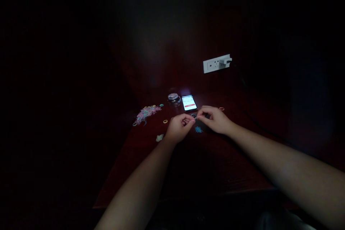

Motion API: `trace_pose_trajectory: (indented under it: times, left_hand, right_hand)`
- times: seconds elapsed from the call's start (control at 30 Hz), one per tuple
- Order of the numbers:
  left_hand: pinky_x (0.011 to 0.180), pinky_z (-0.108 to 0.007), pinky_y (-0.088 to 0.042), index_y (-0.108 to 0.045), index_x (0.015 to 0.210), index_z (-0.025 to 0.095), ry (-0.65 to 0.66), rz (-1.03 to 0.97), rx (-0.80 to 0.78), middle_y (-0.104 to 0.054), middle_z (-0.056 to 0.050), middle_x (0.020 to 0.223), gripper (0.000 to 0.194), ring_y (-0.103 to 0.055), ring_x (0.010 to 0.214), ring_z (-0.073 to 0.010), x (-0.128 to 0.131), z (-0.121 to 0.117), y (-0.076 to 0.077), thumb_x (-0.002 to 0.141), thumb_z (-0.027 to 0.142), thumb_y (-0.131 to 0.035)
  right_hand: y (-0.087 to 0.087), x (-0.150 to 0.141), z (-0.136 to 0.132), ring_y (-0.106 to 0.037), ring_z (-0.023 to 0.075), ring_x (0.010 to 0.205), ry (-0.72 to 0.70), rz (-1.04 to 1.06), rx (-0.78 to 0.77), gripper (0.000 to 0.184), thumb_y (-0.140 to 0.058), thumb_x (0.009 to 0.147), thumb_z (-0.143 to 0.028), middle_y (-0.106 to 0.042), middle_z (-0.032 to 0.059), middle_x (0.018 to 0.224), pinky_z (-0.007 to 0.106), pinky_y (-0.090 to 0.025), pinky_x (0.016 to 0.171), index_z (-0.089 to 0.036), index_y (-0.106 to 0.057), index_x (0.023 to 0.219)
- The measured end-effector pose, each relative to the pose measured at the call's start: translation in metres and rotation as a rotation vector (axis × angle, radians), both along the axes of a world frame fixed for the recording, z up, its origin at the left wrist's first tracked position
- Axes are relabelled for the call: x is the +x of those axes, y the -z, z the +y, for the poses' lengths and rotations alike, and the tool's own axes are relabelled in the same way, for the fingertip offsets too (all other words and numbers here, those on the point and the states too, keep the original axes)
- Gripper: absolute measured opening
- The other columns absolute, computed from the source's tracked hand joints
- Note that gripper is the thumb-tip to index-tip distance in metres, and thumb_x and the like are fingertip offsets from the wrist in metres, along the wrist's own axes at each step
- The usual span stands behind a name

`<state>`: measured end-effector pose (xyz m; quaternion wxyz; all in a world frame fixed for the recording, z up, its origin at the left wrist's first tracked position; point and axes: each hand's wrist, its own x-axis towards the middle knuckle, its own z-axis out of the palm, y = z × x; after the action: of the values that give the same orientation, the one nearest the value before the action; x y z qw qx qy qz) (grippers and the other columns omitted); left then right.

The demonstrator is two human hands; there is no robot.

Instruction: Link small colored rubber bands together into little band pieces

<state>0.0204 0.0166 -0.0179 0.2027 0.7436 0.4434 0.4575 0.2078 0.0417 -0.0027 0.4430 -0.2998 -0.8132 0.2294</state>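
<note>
My left hand (180, 128) and my right hand (213, 119) meet over the dark red table, thumbs and fingers pinched. A small blue elastic hair band (196, 118) shows between their fingertips, mostly hidden by them. Just below lies a little pile of blue hair bands (198, 129). A pale cream bunch of bands (160, 137) rests by my left wrist. One yellow band (165, 121) lies left of that hand, and an orange band (221, 109) sits beyond my right hand. Farther left spreads a heap of pink, green and yellow bands (147, 114).
A phone (190, 104) with a lit screen lies just beyond my hands. Beside it stands a clear jar with a lid (174, 99). A white wall socket (217, 63) holds a plug (225, 60), whose cable runs down at right. The room is very dark.
</note>
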Motion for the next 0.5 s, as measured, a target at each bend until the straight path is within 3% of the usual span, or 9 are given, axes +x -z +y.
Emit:
trace_pose_trajectory:
  times: [0.5]
  left_hand:
    - [0.061,-0.022,-0.046,-0.068,0.083,0.014,-0.039,-0.002,-0.013,-0.068,-0.004,0.074,0.017,-0.06,0.066,-0.0117,0.0,-0.003,-0.005,0.079,0.03,-0.063]
  right_hand:
    - [0.0017,-0.0027,-0.0002,-0.053,0.0154,0.071,0.002,-0.026,0.014,0.015,-0.048,0.087,-0.026,-0.059,0.0025,0.074,0.026,-0.041,0.064,-0.017,-0.056,0.077]
